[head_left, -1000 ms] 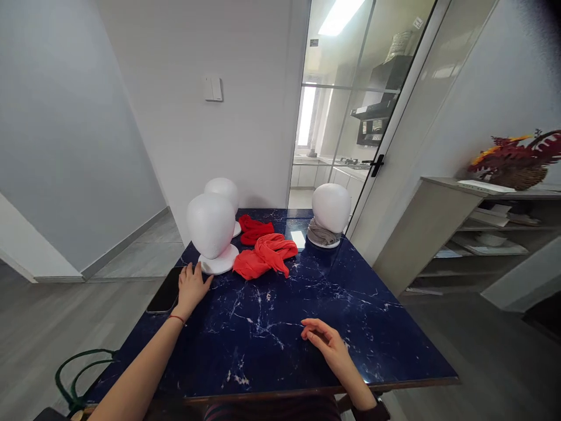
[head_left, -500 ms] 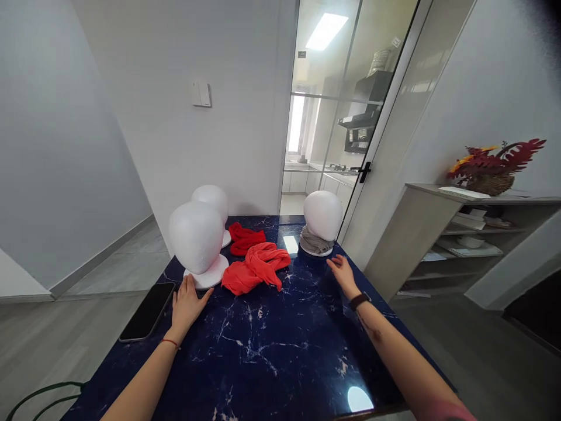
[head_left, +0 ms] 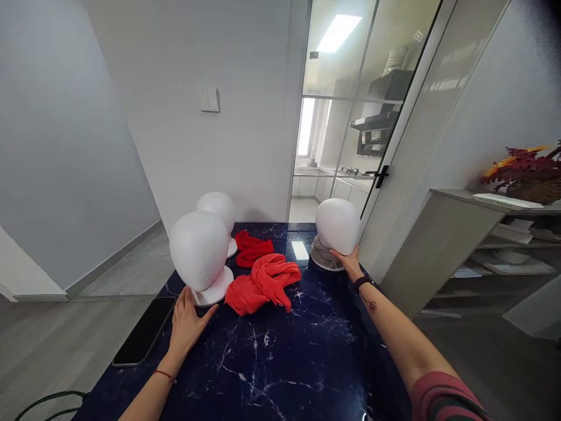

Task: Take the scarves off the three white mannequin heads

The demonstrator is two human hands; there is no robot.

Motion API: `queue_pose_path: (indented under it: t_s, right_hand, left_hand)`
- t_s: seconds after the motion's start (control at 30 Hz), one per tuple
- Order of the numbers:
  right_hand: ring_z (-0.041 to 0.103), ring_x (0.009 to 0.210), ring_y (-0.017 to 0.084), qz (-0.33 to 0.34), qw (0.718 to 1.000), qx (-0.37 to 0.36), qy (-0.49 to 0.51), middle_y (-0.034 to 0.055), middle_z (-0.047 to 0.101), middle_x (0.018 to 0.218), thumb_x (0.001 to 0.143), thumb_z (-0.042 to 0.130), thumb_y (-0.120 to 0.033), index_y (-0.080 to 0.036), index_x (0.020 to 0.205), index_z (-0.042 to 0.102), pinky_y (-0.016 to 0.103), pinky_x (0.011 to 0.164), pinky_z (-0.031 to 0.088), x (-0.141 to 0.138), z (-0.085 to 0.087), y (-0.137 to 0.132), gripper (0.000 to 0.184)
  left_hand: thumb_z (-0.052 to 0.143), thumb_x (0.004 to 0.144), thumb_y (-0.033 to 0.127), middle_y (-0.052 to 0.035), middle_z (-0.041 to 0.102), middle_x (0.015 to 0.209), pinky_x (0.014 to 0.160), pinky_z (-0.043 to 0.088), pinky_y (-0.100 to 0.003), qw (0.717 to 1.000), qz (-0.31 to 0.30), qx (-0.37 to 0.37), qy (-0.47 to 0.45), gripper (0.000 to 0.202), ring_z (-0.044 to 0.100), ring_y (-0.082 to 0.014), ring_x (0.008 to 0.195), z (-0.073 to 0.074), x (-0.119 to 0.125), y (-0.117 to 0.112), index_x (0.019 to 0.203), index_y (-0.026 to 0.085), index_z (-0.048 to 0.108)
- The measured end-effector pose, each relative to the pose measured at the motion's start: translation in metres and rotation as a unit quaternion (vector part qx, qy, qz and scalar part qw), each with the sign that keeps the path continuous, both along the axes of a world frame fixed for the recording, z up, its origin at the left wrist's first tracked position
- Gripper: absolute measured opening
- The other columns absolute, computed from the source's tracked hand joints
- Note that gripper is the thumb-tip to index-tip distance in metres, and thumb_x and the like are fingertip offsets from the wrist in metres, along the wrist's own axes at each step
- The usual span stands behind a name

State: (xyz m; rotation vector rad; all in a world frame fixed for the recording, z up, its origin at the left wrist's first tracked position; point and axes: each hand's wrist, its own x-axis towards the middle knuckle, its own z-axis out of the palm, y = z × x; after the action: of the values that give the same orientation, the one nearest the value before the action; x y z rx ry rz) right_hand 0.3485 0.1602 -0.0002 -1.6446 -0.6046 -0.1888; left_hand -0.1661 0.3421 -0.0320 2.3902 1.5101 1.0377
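On the dark blue marble table (head_left: 289, 362) stand three white foam heads. My right hand (head_left: 347, 261) is stretched out to the far right head (head_left: 337, 225), fingers round its lower part, where a grey scarf (head_left: 324, 256) is wrapped at its neck. My left hand (head_left: 186, 324) lies flat and open on the table, touching the base of the near left head (head_left: 199, 250). A second white head (head_left: 217, 207) stands behind that one. An orange-red scarf (head_left: 263, 283) lies bunched in the middle, with a darker red scarf (head_left: 250, 248) behind it.
A black phone (head_left: 144, 330) lies on the table's left edge. A wall with a light switch (head_left: 210, 99) is behind the table, a glass door (head_left: 368, 117) to the right. Shelves (head_left: 491, 240) with a flower basket (head_left: 523, 175) stand on the right.
My right hand has gone forward from the table's near side to the far right head and now grips it. My left hand has stayed by the near left head's base.
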Motion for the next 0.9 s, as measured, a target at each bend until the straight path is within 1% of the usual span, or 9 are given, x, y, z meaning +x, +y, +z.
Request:
queue_pose_path:
  t_s: [0.07, 0.17, 0.33, 0.4, 0.5, 0.63, 0.77, 0.83, 0.9]
  right_hand:
    - [0.034, 0.132, 0.03, -0.026, 0.999, 0.01, -0.017, 0.0195, 0.026, 0.148, 0.045, 0.08, -0.057, -0.016, 0.145, 0.013, 0.044, 0.11, 0.027, -0.001, 0.005, 0.003, 0.127]
    - [0.04, 0.129, 0.029, -0.04, 0.999, 0.012, -0.034, 0.0173, 0.028, 0.148, 0.049, 0.08, -0.054, -0.02, 0.146, 0.004, 0.044, 0.107, 0.033, -0.009, 0.013, 0.004, 0.129]
    - [0.044, 0.125, 0.031, -0.073, 0.997, -0.019, -0.021, 0.0125, 0.034, 0.147, 0.054, 0.079, -0.053, -0.024, 0.146, 0.013, 0.042, 0.104, 0.037, -0.023, 0.022, 0.002, 0.117]
    - [0.044, 0.125, 0.031, -0.078, 0.997, -0.017, -0.012, 0.0138, 0.035, 0.146, 0.056, 0.077, -0.053, -0.021, 0.145, 0.017, 0.041, 0.104, 0.036, -0.025, 0.024, 0.001, 0.113]
    - [0.04, 0.128, 0.03, -0.057, 0.998, -0.012, -0.014, 0.0185, 0.031, 0.147, 0.056, 0.078, -0.052, -0.015, 0.146, 0.015, 0.037, 0.104, 0.034, -0.025, 0.025, -0.002, 0.115]
    - [0.043, 0.125, 0.032, -0.053, 0.998, -0.033, 0.026, 0.0201, 0.034, 0.146, 0.054, 0.077, -0.056, -0.014, 0.147, 0.011, 0.039, 0.103, 0.036, -0.026, 0.028, -0.006, 0.121]
    - [0.045, 0.123, 0.037, -0.097, 0.99, -0.086, 0.055, 0.0199, 0.041, 0.141, 0.049, 0.078, -0.06, -0.017, 0.146, 0.015, 0.046, 0.104, 0.035, -0.026, 0.037, -0.006, 0.123]
    - [0.04, 0.128, 0.036, -0.106, 0.99, -0.072, 0.067, 0.0213, 0.039, 0.142, 0.048, 0.078, -0.06, -0.014, 0.145, 0.018, 0.044, 0.107, 0.033, -0.025, 0.041, -0.004, 0.123]
    - [0.044, 0.125, 0.034, -0.07, 0.994, -0.023, 0.084, 0.0226, 0.039, 0.141, 0.05, 0.077, -0.059, -0.012, 0.143, 0.019, 0.042, 0.104, 0.038, -0.026, 0.044, -0.003, 0.119]
  left_hand:
    - [0.051, 0.071, 0.07, -0.0274, 0.035, 0.142, 0.109, 0.03, -0.052, 1.0, -0.01, 0.004, -0.015, 0.106, 0.032, -0.0393, 0.134, 0.001, 0.0, 0.0, 0.145, 0.001, 0.022]
    - [0.054, 0.072, 0.067, -0.0248, 0.035, 0.143, 0.109, 0.03, -0.053, 0.999, -0.024, 0.004, -0.037, 0.103, 0.033, -0.0389, 0.134, 0.004, -0.001, -0.001, 0.147, 0.005, 0.018]
    - [0.057, 0.073, 0.062, -0.0219, 0.034, 0.144, 0.109, 0.029, -0.053, 0.998, -0.034, 0.004, -0.054, 0.099, 0.032, -0.038, 0.134, 0.012, 0.0, -0.006, 0.148, 0.011, 0.016]
    - [0.056, 0.074, 0.061, -0.0222, 0.034, 0.145, 0.109, 0.03, -0.053, 0.998, -0.031, 0.005, -0.052, 0.098, 0.032, -0.0376, 0.134, 0.014, 0.0, -0.007, 0.147, 0.01, 0.016]
    - [0.055, 0.076, 0.061, -0.0216, 0.036, 0.142, 0.108, 0.031, -0.052, 0.998, -0.023, 0.011, -0.064, 0.093, 0.034, -0.037, 0.132, 0.016, -0.002, -0.008, 0.145, 0.011, 0.02]
    - [0.05, 0.08, 0.059, -0.019, 0.046, 0.126, 0.103, 0.035, -0.053, 0.99, 0.001, 0.073, -0.118, 0.073, 0.042, -0.0341, 0.121, 0.02, -0.008, -0.012, 0.133, 0.01, 0.036]
    - [0.048, 0.083, 0.054, -0.0165, 0.047, 0.115, 0.096, 0.04, -0.051, 0.98, 0.013, 0.133, -0.15, 0.058, 0.045, -0.0307, 0.112, 0.023, -0.012, -0.015, 0.121, 0.01, 0.043]
    - [0.049, 0.083, 0.052, -0.0156, 0.046, 0.115, 0.092, 0.042, -0.049, 0.978, 0.009, 0.134, -0.157, 0.055, 0.045, -0.0301, 0.111, 0.024, -0.012, -0.016, 0.12, 0.011, 0.043]
    - [0.049, 0.084, 0.05, -0.0147, 0.046, 0.114, 0.092, 0.042, -0.048, 0.977, 0.005, 0.135, -0.163, 0.052, 0.044, -0.0296, 0.11, 0.025, -0.012, -0.017, 0.119, 0.012, 0.043]
